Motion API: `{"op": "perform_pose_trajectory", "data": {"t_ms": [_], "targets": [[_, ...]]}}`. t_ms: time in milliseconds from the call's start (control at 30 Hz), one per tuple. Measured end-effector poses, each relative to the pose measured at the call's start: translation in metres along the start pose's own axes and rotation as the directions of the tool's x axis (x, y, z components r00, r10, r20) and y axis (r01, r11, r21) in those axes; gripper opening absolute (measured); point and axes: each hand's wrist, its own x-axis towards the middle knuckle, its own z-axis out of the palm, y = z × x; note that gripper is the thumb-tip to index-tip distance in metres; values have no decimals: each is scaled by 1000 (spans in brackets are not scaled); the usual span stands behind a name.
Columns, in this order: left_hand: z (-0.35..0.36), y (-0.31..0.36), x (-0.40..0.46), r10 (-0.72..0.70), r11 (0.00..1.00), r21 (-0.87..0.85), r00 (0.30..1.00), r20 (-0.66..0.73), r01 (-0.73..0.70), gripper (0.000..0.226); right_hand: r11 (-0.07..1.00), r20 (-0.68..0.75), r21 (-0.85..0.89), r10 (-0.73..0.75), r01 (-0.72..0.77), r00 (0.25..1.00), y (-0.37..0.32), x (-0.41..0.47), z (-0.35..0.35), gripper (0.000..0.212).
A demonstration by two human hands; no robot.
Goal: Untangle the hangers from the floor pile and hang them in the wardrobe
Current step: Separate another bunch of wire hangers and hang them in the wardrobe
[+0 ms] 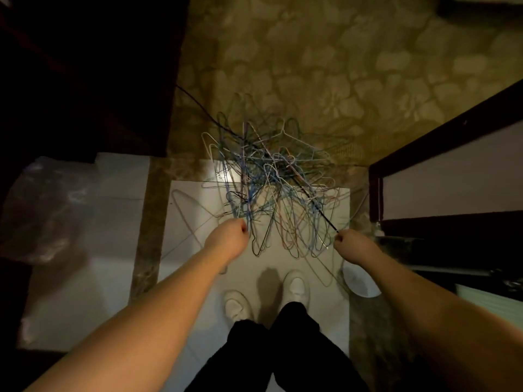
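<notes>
Down on the floor ahead of the person's feet, a tangled pile of thin wire hangers in blue, white, green, pink and black (271, 179) lies half on a glossy pale floor tile (339, 210) and half on an olive-brown carpet with a leaf pattern (325, 66). Both bare arms reach toward its near edge. The left hand (230, 234) is curled into a fist at the pile's near left side, its fingers closed round wires there; which hanger it grips cannot be told. The right hand (349, 241) is also curled tight, pinching the near end of a straight black wire hanger (317, 206) that runs up and left into the tangle. Two white shoes (266, 299) stand on the tile just behind the pile, below black trouser legs (283, 349). A white round dish (360, 281) sits on the floor under the right forearm. Dark wooden furniture with a pale panel (452, 171) stands at the right, and crumpled clear plastic (48, 210) lies at the left.
</notes>
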Motion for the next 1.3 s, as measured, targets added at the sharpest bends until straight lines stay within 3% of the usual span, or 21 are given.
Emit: {"op": "perform_pose_trajectory", "data": {"t_ms": [233, 300, 400, 467, 567, 733, 800, 900, 1067, 1133, 1167, 1233, 1300], "targets": [[98, 2, 143, 37, 997, 69, 996, 76, -42, 21, 996, -35, 70, 53, -50, 998, 35, 153, 49, 18], [121, 8, 173, 44, 998, 47, 991, 126, -51, 21, 996, -54, 76, 60, -55, 997, 42, 184, 65, 21], [147, 18, 213, 64, 998, -17, 982, 178, -62, 20, 997, -123, 31, 72, -68, 990, 57, 221, 89, 44], [162, 27, 236, 81, 993, -103, 974, 213, -60, 19, 996, -211, -6, 88, -92, 974, 69, 239, 101, 37], [186, 43, 259, 70, 958, -288, 964, 258, 8, 22, 972, -322, 103, 232, -210, 918, 87, 251, 115, 29], [212, 65, 277, 44, 939, -336, 946, 321, 71, 32, 878, -229, 344, 423, -334, 877, 109, 262, 147, 52], [212, 69, 286, 35, 937, -337, 938, 345, 89, 38, 840, -168, 463, 396, -282, 903, 115, 268, 157, 39], [209, 73, 295, 8, 894, -424, 940, 341, 146, 45, 750, -100, 637, 307, -176, 947, 116, 271, 166, 46], [206, 86, 300, -66, 780, -568, 936, 345, 264, 28, 353, -121, 935, 229, 33, 966, 110, 248, 155, 30], [204, 89, 301, -84, 820, -524, 954, 286, 229, 23, 217, -166, 969, 201, 121, 965, 109, 243, 142, 27], [205, 89, 302, -77, 852, -490, 971, 227, 182, 26, 207, -178, 969, 199, 136, 964, 107, 243, 134, 25], [206, 90, 302, -66, 814, -558, 980, 187, 161, 32, 253, -196, 957, 200, 142, 960, 100, 248, 122, 25], [204, 90, 299, -66, 797, -572, 969, 238, 195, 24, 393, -230, 911, 229, 127, 946, 89, 255, 113, 30]]}}
